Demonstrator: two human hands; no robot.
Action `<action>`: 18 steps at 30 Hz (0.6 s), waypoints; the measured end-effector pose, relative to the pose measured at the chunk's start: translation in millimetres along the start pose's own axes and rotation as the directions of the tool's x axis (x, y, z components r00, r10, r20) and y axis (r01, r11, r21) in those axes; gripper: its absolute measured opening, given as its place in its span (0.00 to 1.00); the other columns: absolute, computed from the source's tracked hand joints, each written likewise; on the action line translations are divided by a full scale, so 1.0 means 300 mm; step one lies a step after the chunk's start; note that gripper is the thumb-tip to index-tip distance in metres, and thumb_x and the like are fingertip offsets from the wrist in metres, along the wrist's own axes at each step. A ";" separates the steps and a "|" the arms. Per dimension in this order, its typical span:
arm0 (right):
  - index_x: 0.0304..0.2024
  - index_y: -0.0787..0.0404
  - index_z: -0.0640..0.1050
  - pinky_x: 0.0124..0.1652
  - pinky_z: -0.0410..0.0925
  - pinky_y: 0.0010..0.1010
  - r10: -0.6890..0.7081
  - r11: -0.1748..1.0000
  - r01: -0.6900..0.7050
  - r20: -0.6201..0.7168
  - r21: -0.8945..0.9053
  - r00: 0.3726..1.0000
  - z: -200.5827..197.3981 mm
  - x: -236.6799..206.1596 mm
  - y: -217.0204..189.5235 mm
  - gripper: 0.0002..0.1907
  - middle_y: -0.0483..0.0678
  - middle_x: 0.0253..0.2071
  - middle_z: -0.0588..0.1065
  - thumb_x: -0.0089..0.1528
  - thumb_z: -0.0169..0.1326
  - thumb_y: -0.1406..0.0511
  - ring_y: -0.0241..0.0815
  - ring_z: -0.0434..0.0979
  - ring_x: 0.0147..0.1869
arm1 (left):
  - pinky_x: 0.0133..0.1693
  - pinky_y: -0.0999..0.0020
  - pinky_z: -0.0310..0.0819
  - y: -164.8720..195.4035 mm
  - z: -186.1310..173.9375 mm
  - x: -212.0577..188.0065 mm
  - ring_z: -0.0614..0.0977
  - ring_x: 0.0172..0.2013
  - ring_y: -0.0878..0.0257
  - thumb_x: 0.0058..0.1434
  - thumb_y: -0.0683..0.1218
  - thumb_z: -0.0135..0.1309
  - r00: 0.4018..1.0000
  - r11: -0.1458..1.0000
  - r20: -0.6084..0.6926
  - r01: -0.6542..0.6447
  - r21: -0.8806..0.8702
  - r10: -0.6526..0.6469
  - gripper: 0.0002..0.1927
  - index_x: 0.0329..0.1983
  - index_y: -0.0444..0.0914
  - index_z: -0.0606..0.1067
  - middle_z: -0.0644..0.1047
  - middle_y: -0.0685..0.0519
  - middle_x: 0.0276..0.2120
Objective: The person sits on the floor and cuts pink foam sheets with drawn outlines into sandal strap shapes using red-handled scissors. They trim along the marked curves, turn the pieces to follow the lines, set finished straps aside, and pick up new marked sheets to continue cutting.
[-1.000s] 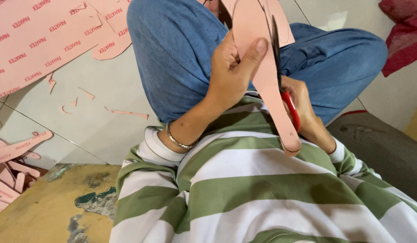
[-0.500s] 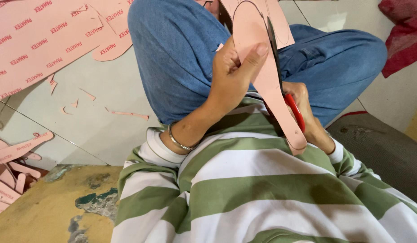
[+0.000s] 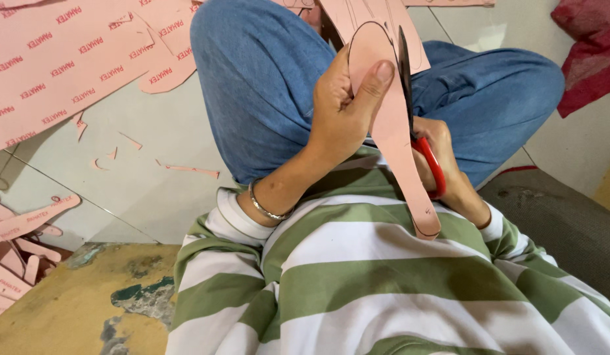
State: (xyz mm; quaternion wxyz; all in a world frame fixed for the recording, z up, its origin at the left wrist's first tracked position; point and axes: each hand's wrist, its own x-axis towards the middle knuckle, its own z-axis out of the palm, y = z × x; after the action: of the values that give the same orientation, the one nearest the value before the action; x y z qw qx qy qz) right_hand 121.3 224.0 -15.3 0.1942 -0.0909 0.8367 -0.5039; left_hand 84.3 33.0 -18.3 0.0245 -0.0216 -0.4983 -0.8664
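— What have your hands got hold of?

— My left hand (image 3: 341, 115) is closed around a long pink sole-shaped cutout (image 3: 390, 131), thumb pressed flat against its face near the rounded far end, the other fingers curled behind it. The piece stands on edge over my lap, its narrow end pointing down toward my striped shirt (image 3: 384, 283).

— And the right?

— My right hand (image 3: 446, 167) is wrapped through the red handles of a pair of scissors (image 3: 416, 125), fingers closed in the loops. The dark blades run up along the right edge of the cutout, following a drawn outline. How far apart the blades stand I can't tell; they show as one thin dark line.

— Where is all this?

— Just above my bent knees in blue jeans (image 3: 272, 85). The cutout is still joined at its far end to a larger pink sheet (image 3: 384, 16) with more outlines on it.

— What's around you?

— On the tiled floor (image 3: 140, 177) to the far left lies a big pink printed sheet (image 3: 61, 66), small pink trimmings (image 3: 186, 169) near it, and a pile of finished pink shapes (image 3: 19, 243) at the left edge. A red cloth (image 3: 587, 56) sits far right.
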 end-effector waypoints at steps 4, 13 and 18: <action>0.33 0.66 0.76 0.29 0.65 0.27 -0.058 0.998 0.058 0.006 -0.014 0.998 -0.003 -0.010 0.041 0.08 0.44 0.25 0.74 0.63 0.53 0.65 0.31 0.72 0.29 | 0.37 0.81 0.70 -0.008 -0.001 -0.006 0.74 0.34 0.77 0.78 0.48 0.53 1.000 1.000 0.000 0.022 -0.001 -0.022 0.12 0.53 0.33 0.73 0.77 0.60 0.35; 0.35 0.66 0.76 0.32 0.66 0.25 0.007 0.999 -0.008 0.020 0.048 1.000 0.004 -0.002 0.023 0.07 0.43 0.28 0.74 0.65 0.52 0.67 0.27 0.69 0.33 | 0.33 0.81 0.66 0.023 -0.029 0.029 0.71 0.30 0.78 0.77 0.48 0.52 0.999 0.998 -0.013 0.053 0.016 -0.052 0.11 0.52 0.34 0.74 0.74 0.61 0.30; 0.35 0.67 0.77 0.30 0.66 0.25 0.138 0.990 -0.138 0.016 0.014 0.990 -0.014 0.021 -0.042 0.05 0.43 0.27 0.75 0.64 0.54 0.69 0.27 0.70 0.32 | 0.37 0.79 0.70 0.031 -0.020 0.026 0.74 0.33 0.77 0.78 0.48 0.53 0.997 0.998 0.071 0.037 0.055 -0.041 0.12 0.53 0.33 0.73 0.76 0.60 0.33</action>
State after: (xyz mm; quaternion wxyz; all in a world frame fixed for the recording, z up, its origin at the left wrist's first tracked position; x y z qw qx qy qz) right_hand 113.4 219.2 -4.0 0.2356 -0.0352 0.8357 -0.4948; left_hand 77.0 23.0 -12.8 -0.0099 -0.0423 -0.5223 -0.8517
